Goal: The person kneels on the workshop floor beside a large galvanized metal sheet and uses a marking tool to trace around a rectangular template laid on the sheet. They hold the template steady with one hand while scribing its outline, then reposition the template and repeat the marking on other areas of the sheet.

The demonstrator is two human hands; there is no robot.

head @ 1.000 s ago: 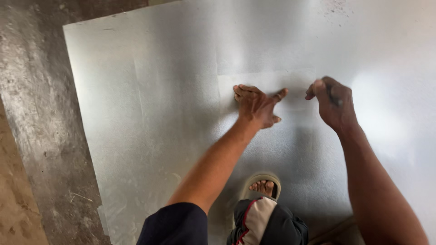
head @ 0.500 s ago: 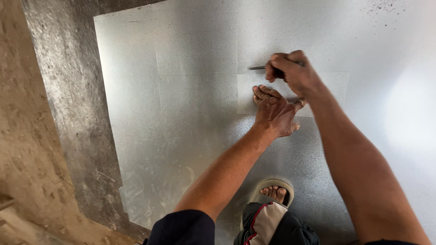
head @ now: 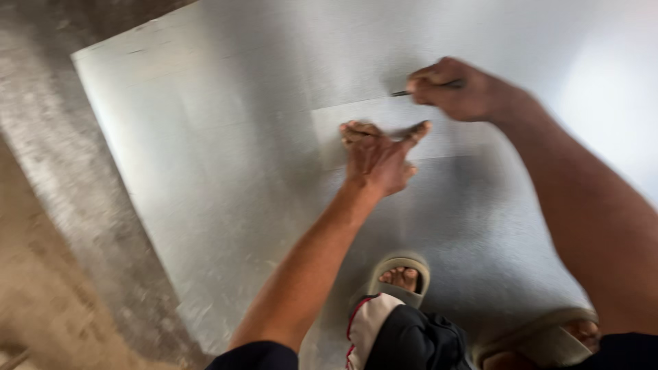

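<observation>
Fingers of the left hand (head: pixel 380 156) spread flat, pressing a smaller rectangular metal piece (head: pixel 439 130) onto the big galvanized sheet (head: pixel 226 157), toward its far middle. The right hand (head: pixel 460 89) curls shut around a thin dark scriber or pencil (head: pixel 406 92), its tip at the piece's far edge. Both sandalled feet (head: pixel 401 277) stand on the sheet's near edge. If the pressing hand eases, the piece could likely slide and the traced line wander.

Grey sandals (head: pixel 401 270), concrete floor (head: pixel 48 274)
</observation>
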